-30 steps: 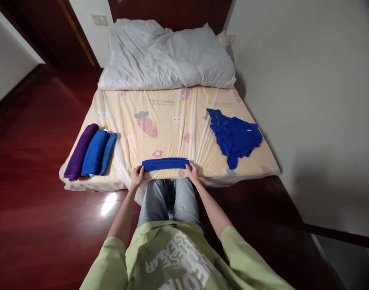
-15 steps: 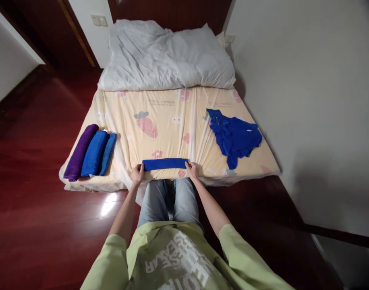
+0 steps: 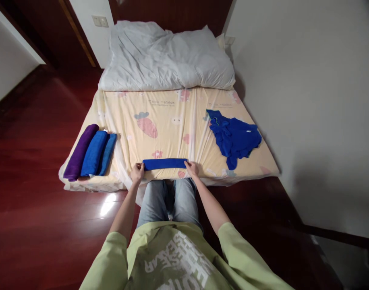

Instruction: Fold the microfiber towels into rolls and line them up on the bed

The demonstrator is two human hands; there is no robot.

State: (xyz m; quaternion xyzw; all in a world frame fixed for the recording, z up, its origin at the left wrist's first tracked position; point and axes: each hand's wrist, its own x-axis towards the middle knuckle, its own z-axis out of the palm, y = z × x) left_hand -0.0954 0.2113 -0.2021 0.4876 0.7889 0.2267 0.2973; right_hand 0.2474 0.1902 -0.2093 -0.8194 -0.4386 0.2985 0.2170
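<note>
While the left hand (image 3: 137, 172) and right hand (image 3: 192, 169) pinch opposite ends of the folded blue cloth (image 3: 164, 164) at the bed (image 3: 164, 141) edge, each grip clamped on fabric, uneven pulling could loosen its folds

Blue cloth (image 3: 164, 164) now one even band
Layered edge at twelve o'clock gone; right hand (image 3: 192, 169) shifted slightly toward nine o'clock.

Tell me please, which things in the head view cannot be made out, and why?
All in the head view:
Folded cloth: underside faces the bed.
Left hand, right hand: some fingers are hidden by the hands themselves.
Crumpled cloth: white label too small to read.
Shirt: cut off by the bottom edge.
</note>
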